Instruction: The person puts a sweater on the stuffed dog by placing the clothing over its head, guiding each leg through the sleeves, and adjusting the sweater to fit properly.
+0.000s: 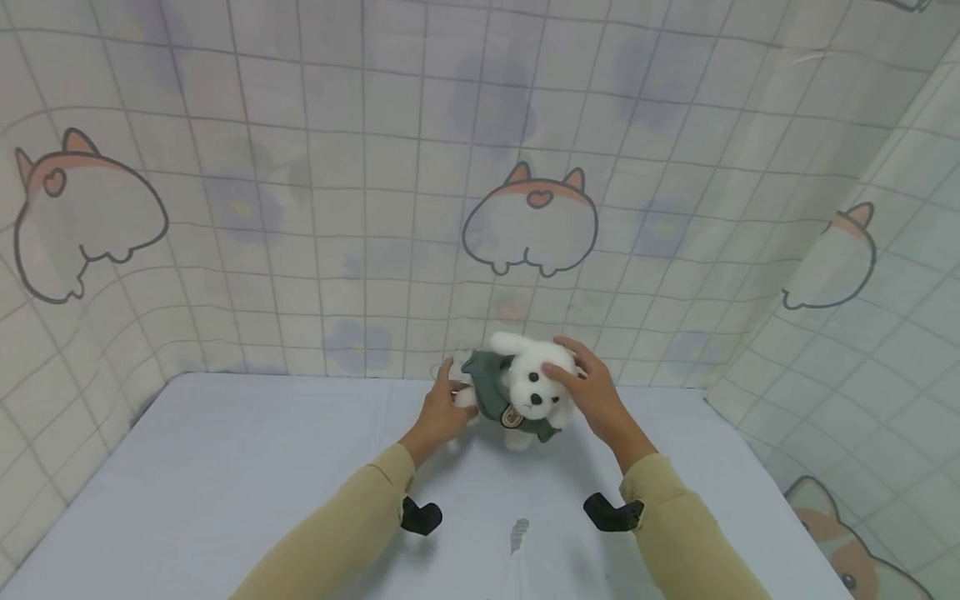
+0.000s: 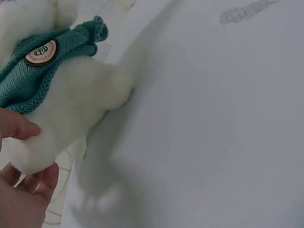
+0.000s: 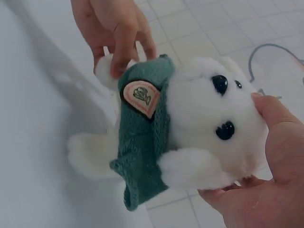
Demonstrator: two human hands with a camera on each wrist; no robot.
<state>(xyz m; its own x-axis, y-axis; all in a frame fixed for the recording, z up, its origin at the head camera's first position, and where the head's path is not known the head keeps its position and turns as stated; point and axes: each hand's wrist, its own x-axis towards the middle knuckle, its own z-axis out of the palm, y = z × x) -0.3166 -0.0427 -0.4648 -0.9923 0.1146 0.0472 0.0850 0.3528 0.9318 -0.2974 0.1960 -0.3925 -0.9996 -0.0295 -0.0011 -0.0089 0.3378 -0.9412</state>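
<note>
A white plush dog (image 1: 519, 446) in a green knitted sweater (image 3: 142, 137) with a round badge (image 2: 42, 52) is tilted sideways near the table's far edge. My right hand (image 1: 596, 390) grips its head, thumb on the forehead and fingers behind. With thumb and fingers, my left hand (image 1: 441, 412) pinches one of the dog's white legs (image 2: 35, 154). The other leg (image 3: 90, 154) hangs low over the tabletop. In the right wrist view the dog's black eyes and nose show, and one floppy ear lies by the sweater.
The white table (image 1: 300, 467) bears a small grey printed mark (image 1: 519, 533) near its front. Behind it hangs a checked curtain (image 1: 390, 208) with cartoon dog prints. Black straps with camera mounts (image 1: 422, 517) sit on both wrists.
</note>
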